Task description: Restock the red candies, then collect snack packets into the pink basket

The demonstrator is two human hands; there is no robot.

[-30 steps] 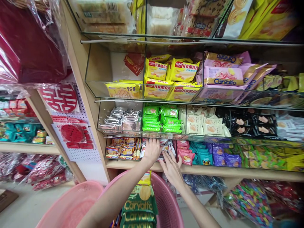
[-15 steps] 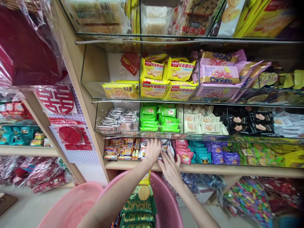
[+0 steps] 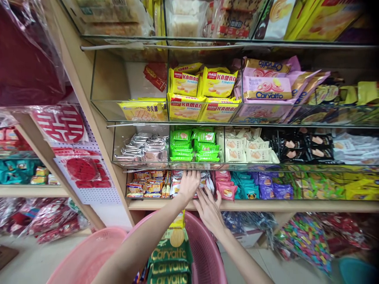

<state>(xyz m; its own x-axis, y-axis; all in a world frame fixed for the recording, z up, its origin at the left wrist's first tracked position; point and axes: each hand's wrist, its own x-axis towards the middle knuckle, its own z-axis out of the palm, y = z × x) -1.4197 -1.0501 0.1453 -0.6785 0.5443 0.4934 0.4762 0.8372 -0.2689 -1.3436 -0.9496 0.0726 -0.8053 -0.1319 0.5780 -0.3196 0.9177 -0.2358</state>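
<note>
My left hand (image 3: 190,184) reaches into a low shelf compartment and lies over white snack packets (image 3: 177,184), its fingers stretched out side by side. My right hand (image 3: 208,207) is beside it at the compartment's front, fingers spread, fingertips touching or close to the packets. Parts of the packets are covered by both hands. Small orange-and-white packets (image 3: 148,185) fill the compartment on the left. Pink packets (image 3: 226,190) stand just right of my right hand. Below my arms, green Carvalto packs (image 3: 170,252) and a yellow pack (image 3: 178,221) are in a pink plastic basket (image 3: 207,240).
Above are clear-fronted shelves with green packets (image 3: 180,148), cream packets (image 3: 235,150) and yellow Kaman packs (image 3: 217,83). A lighter pink basin (image 3: 89,252) stands at lower left. A wooden ledge (image 3: 266,206) runs along the bottom shelf. Bagged colourful sweets (image 3: 306,240) lie below right.
The view has shifted slightly, so the shelves sit a little further left. Both hands remain at the same compartment, in nearly the same pose.
</note>
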